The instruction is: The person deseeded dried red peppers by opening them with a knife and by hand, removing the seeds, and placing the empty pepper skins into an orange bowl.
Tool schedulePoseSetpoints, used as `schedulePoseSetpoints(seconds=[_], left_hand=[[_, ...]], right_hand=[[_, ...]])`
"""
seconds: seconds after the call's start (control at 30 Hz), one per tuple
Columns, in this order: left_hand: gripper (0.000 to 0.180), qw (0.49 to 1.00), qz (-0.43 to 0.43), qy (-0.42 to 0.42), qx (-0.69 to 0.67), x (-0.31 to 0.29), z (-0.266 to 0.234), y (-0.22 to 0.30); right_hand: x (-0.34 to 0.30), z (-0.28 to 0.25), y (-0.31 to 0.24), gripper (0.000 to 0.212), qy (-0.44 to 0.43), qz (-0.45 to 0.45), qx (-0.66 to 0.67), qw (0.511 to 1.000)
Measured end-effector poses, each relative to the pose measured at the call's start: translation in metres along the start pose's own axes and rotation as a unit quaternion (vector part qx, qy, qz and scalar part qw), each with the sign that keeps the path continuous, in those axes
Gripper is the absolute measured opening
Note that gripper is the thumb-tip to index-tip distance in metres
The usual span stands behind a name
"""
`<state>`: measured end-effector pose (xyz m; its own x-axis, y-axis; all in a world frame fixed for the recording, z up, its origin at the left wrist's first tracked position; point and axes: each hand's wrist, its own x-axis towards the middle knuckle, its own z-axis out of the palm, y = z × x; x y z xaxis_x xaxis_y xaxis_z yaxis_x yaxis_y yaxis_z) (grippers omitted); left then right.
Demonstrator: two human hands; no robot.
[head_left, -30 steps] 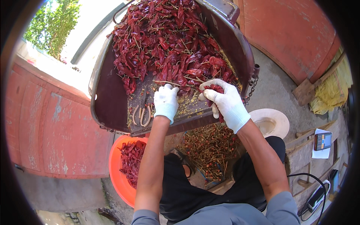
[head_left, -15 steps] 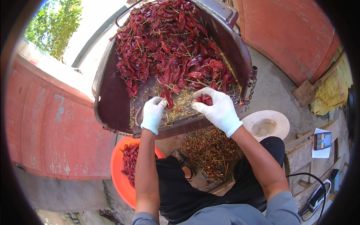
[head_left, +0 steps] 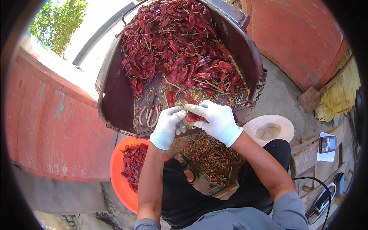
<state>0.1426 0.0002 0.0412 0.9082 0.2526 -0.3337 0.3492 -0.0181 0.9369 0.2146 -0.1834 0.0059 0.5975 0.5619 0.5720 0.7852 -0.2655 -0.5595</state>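
Observation:
A large heap of dried red chili peppers (head_left: pixel 168 42) with thin stalks fills the back of a dark metal cart bed (head_left: pixel 119 96). My right hand (head_left: pixel 214 120), in a white glove, is closed around dried chili peppers (head_left: pixel 194 117) at the bed's front edge. Against its fingertips, my gloved left hand (head_left: pixel 168 124) pinches at the same bunch; the exact point of its grip is partly hidden. Just beyond, a single chili pepper (head_left: pixel 170 97) lies on the seed-strewn metal. Scissors (head_left: pixel 150 114) with loop handles rest left of it.
An orange basin (head_left: pixel 118 180) with chili pieces stands at lower left. Below the cart lies a pile of cut stalks (head_left: pixel 214 153). A pale hat (head_left: pixel 285 128) sits at right, near a wooden pallet (head_left: pixel 303 163) bearing a handheld device (head_left: pixel 327 144). A chain (head_left: pixel 260 92) hangs on the cart's right corner.
My hands have come together from apart, the left moving right and the right moving left, both slightly nearer to me. The scissors, mostly covered before, now show.

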Motion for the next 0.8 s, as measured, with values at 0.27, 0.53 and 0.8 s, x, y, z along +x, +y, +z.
schedulePoseSetpoints(seconds=[0.27,0.53,0.8], left_hand=[[0.021,0.985,0.114,0.088,0.099,-0.007,0.011,-0.001],[0.037,0.990,0.141,0.018,0.019,-0.008,0.015,-0.003],[0.034,0.984,0.159,0.050,0.058,-0.008,0.018,0.001]], right_hand=[[0.002,0.005,0.011,0.032,-0.034,0.160,0.144,0.976],[0.013,-0.023,-0.009,0.037,-0.164,0.361,0.337,0.854],[-0.002,0.004,0.012,0.033,-0.035,0.235,0.192,0.952]])
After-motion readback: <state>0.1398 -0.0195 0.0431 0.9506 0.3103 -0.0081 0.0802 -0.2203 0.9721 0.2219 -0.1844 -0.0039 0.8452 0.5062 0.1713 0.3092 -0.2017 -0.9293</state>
